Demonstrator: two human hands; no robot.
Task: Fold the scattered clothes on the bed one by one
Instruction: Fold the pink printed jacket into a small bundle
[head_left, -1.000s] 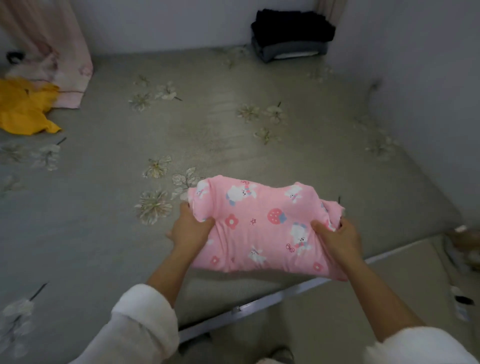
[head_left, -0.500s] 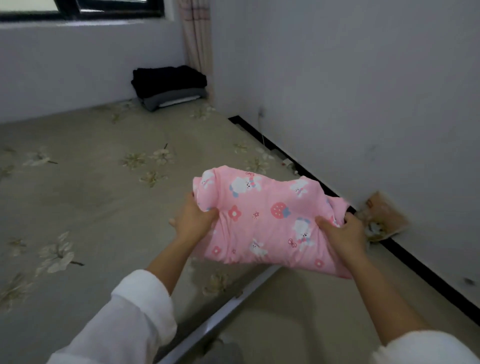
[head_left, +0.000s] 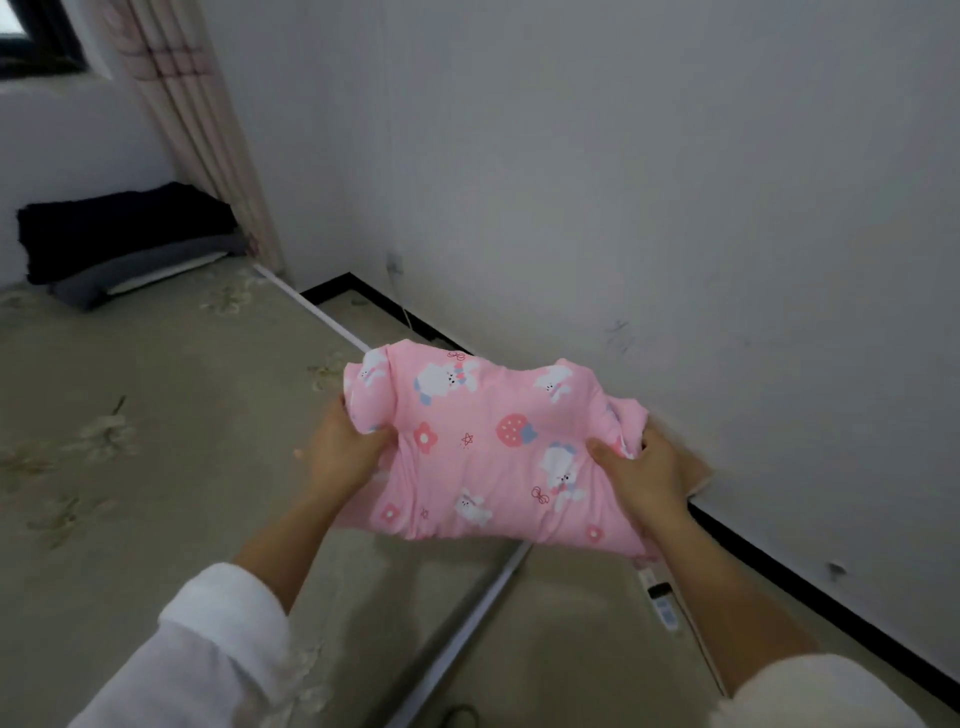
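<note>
A folded pink garment (head_left: 488, 447) printed with white bunnies, strawberries and flowers hangs in the air between my hands, over the right edge of the bed (head_left: 156, 415). My left hand (head_left: 345, 454) grips its left end, thumb on top and fingers underneath. At the right end, my right hand (head_left: 641, 470) holds it the same way. The bed has a grey-green cover with pale flower prints.
A stack of dark folded clothes (head_left: 130, 239) lies at the far corner of the bed, below a striped curtain (head_left: 197, 130). A white wall (head_left: 623, 182) with a black skirting stands close on the right. A narrow strip of floor (head_left: 561, 649) runs between bed and wall, with small packets lying on it.
I have turned to the right with the pink garment held in both hands; it has moved off the bed's middle to over the bed's right edge near the wall. The grip is unchanged.
</note>
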